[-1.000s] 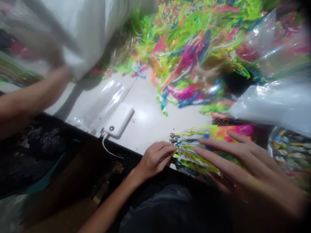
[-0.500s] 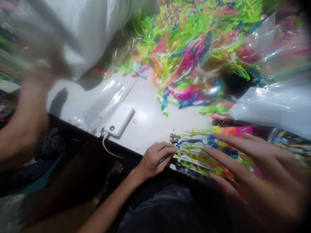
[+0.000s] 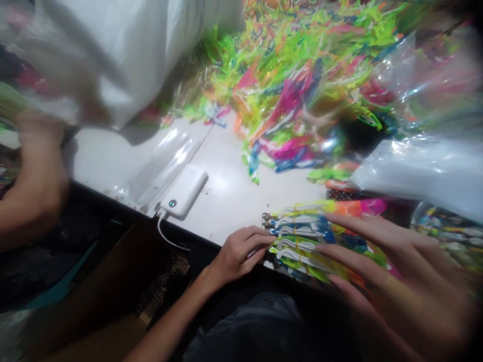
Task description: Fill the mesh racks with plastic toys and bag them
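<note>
At the table's near edge lies a row of coloured plastic pieces (image 3: pixel 300 232) with wavy white strips, bound in bundles by thin yellowish bands. My left hand (image 3: pixel 241 251) is at the left end of this row, fingers together and curled, tips touching the ends of the pieces. Whatever they pinch is hidden. Over the right part of the row my right hand (image 3: pixel 400 266) is spread, with fingertips resting on or just above the bundles. It grips nothing that I can see.
A large pile of neon plastic pieces (image 3: pixel 302 65) covers the back. Clear plastic bags (image 3: pixel 422 166) lie at right. A white power bank (image 3: pixel 186 191) with a cable sits at centre left. Another person's hand (image 3: pixel 41 136) is beside a big white bag (image 3: pixel 109 55).
The other person's arm at the left has moved slightly left. Both my hands stay nearly in place on the row, and the view has shifted a little.
</note>
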`<state>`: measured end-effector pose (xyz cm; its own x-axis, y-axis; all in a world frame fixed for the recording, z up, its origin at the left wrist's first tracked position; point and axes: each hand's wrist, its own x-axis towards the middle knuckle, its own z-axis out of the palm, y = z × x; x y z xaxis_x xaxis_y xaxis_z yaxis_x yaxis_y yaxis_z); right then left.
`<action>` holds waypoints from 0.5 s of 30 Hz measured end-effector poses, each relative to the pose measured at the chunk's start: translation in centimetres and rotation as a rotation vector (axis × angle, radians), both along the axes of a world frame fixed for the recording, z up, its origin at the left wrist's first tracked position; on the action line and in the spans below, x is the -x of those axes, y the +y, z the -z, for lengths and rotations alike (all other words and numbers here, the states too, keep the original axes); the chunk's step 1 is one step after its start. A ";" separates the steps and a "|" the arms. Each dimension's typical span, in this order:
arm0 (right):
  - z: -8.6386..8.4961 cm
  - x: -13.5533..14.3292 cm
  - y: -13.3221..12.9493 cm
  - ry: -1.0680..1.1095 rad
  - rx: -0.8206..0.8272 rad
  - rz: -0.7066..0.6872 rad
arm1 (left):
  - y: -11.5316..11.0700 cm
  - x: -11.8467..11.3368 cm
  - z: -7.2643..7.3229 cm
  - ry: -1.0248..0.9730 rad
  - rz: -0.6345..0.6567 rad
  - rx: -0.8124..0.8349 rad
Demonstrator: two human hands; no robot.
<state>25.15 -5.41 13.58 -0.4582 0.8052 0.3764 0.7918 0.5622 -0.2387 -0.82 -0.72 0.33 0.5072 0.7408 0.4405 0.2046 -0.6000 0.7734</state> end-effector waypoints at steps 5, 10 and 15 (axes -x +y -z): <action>0.0 0.2 0.1 0.006 0.008 0.019 | 0.1 0.1 -0.1 0.001 0.028 0.033; 0.5 0.1 0.1 -0.009 -0.016 0.005 | 0.1 0.1 -0.3 -0.008 0.026 0.058; 0.8 0.0 0.2 0.022 -0.025 -0.016 | 0.1 0.0 -0.4 -0.019 0.038 0.084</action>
<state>25.19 -5.18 12.74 -0.4624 0.7880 0.4065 0.7772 0.5809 -0.2420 -0.81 -0.59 0.74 0.5274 0.7559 0.3880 0.1675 -0.5401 0.8247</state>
